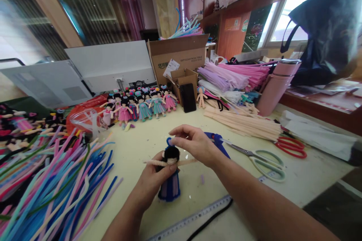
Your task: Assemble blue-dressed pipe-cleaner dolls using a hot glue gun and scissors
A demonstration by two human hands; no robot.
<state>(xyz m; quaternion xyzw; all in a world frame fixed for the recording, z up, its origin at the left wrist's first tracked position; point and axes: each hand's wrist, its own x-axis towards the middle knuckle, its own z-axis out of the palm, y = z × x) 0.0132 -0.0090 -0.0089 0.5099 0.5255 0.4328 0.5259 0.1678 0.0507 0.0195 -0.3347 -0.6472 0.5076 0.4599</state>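
A small pipe-cleaner doll (169,190) with black hair, beige arms stretched sideways and a blue and purple skirt stands upright over the table. My left hand (154,177) is closed around its upper body, thumb across the chest. My right hand (192,143) is at the top of the head, thumb and fingers pinching a small blue pipe-cleaner loop (169,141). The fingertips partly hide how the loop meets the hair. Behind my right wrist lies a blue glue gun (216,141), its front part covered by the hand.
Green-handled scissors (263,160), red-handled scissors (291,147) and beige pipe cleaners (243,120) lie right. A ruler (198,214) and black cord cross the front. Loose coloured pipe cleaners (62,188) fill the left. Finished dolls (144,107), a phone (187,98) and a pink bottle (277,86) stand behind.
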